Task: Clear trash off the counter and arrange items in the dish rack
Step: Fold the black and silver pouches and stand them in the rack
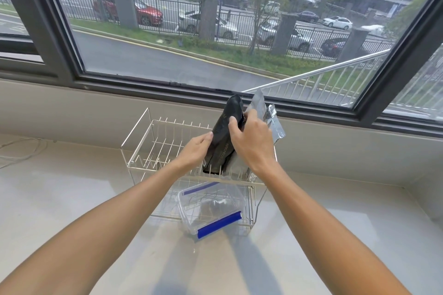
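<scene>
A wire dish rack [153, 146] with two tiers stands on the pale counter below the window. A black pouch [221, 141] stands upright in the upper tier's right part, with a silver foil pouch [273, 122] behind it. My right hand [251, 141] grips the top of the black pouch, fingers also against the silver one. My left hand [196, 149] pinches the black pouch's left edge. A clear plastic container with blue clips [213, 211] lies tilted in the lower tier, at the front.
A thin white cable [21, 153] lies on the counter at far left. The window sill and dark frame [143, 88] run right behind the rack. The counter [72, 199] spreads wide left and right of the rack.
</scene>
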